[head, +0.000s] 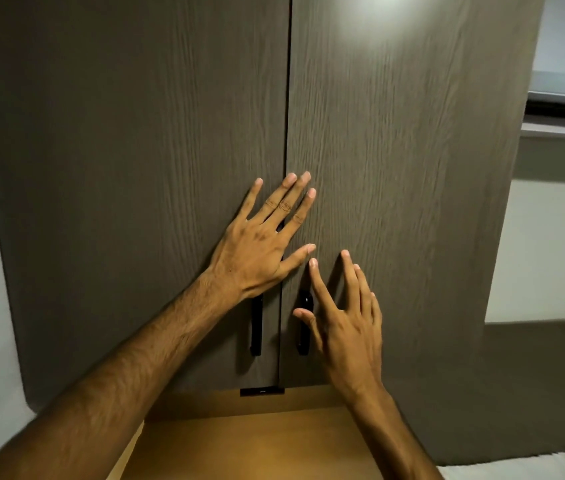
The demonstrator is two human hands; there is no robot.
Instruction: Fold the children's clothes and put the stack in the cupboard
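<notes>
The fingers (288,199) of the left hand (257,251) are spread flat across the seam of the closed cupboard (135,168) doors. The right hand (347,323) is held splayed, empty, beside the black handles (256,327). No clothes are seen.

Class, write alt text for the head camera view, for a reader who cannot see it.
Two bare hands reach to a closed dark wood-grain cupboard: the left hand lies flat, fingers spread, across the seam between the two doors, and the right hand hovers open by the right door's black handle. Neither hand has a grip on anything, and a tan wooden surface lies below.
</notes>
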